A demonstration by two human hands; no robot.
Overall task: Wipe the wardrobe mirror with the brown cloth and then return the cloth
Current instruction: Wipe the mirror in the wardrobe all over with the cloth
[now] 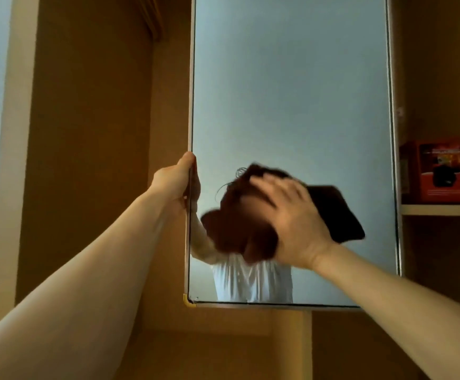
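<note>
R hand is pressing the brown cloth flat against the wardrobe mirror, low on the glass toward 6 o'clock, w/ its fingers lying spread & straight over the cloth, which is sticking out past the hand at 3 o'clock; blur is smearing both. L hand is gripping the mirror's edge at 9 o'clock, fingers curling round it. A red box is sitting on a shelf at 3 o'clock of the mirror.
</note>
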